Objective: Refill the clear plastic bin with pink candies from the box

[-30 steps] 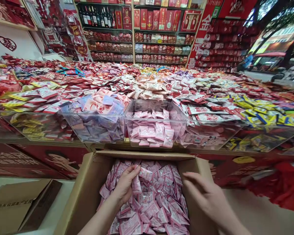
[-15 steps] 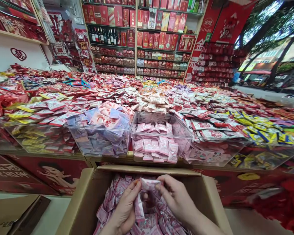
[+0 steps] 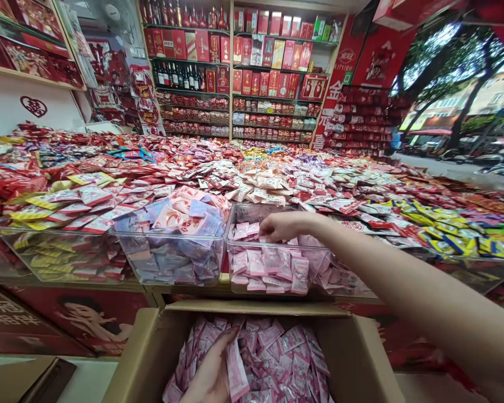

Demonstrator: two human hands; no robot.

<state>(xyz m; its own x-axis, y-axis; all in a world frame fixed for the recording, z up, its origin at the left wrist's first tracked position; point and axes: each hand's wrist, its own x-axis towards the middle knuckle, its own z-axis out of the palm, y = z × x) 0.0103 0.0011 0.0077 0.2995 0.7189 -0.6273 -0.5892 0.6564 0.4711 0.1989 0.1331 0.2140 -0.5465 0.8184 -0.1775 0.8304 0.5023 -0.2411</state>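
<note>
An open cardboard box (image 3: 143,358) in front of me is full of small pink packets (image 3: 285,352). My left hand (image 3: 210,378) is down in the box, fingers closed around one pink packet (image 3: 236,369). My right hand (image 3: 279,225) reaches forward over a clear plastic bin (image 3: 232,249) on the counter, partly filled with the same pink packets. Its fingers are curled down and pinched together just above the packets; what they hold is hidden.
The counter is a wide spread of wrapped sweets, with more clear bins (image 3: 172,263) of purple, yellow and red packets beside the pink one. Shelves of red boxes and bottles (image 3: 235,61) line the back wall. A flattened carton (image 3: 21,380) lies at lower left.
My right hand left the box, where both hands held a packet, and stretched forward over the clear bin. My left hand sank back among the packets. The view tilted upward.
</note>
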